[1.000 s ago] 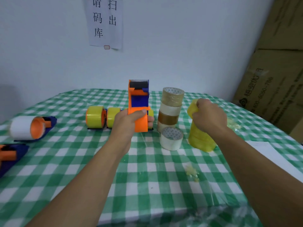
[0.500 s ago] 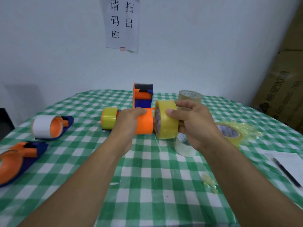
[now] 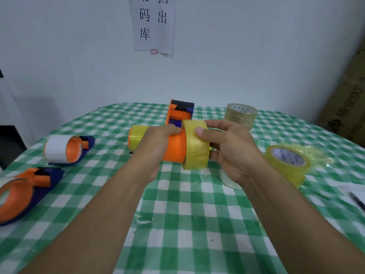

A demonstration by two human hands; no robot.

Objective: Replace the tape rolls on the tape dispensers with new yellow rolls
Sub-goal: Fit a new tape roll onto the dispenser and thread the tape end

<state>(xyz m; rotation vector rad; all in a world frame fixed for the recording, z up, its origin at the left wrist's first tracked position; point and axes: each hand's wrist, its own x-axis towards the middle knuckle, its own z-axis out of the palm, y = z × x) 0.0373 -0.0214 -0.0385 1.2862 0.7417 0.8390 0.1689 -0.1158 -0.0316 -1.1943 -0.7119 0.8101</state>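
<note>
**Checked tabletop: yellow roll partway onto the orange drum**

Green-and-white checked cloth covers the table, which stands against a white wall. Above it, the left hand grips the orange plastic drum of a blue-and-orange tape dispenser. The right hand pinches a new yellow tape roll, thumb on its outer band and fingers behind it. The roll sits only on the drum's right end, both held off the cloth.

The likeliest trouble is a skewed push: if the roll tilts, its core may bind on the drum's rim and jam or pop off. Whether the tape faces the correct unwinding way cannot be told, so it may go on backwards.

On the right, room is tight. A stack of yellow rolls stands just beside the right wrist and a white roll lies under that hand, so a jerk outward could knock either. To the left, a dispenser carrying a white roll and an empty orange-and-blue dispenser lie well apart, the latter near the table's left edge. Bare cloth nearer the person offers the most free space.
</note>
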